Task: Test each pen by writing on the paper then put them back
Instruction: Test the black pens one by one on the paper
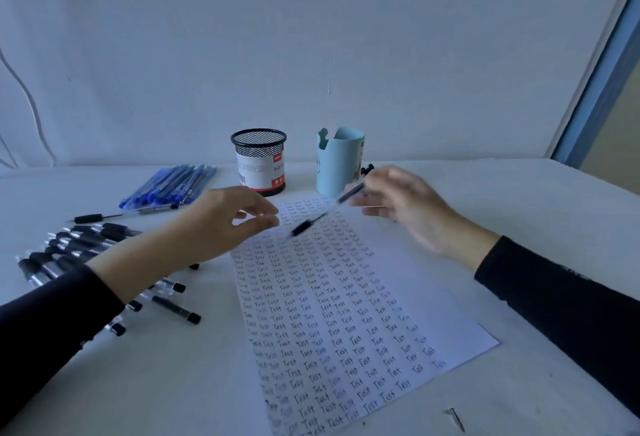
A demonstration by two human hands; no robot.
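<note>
Head view: right hand point(412, 207) holds pen point(322, 215) over paper point(346, 314), mesh cup point(259, 158) behind.

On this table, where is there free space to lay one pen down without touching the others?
Two bare patches: the table right of the paper; and the near-left part, between the black pens and the paper's edge. Crowded: the left side, with black pens and blue pens, and the back, by the mesh cup and the blue holder.

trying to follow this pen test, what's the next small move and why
Probably lower the pen to the bare right margin of the paper and write. The right hand holds it in the air above the sheet, blurred, and most rows are already filled.
</note>
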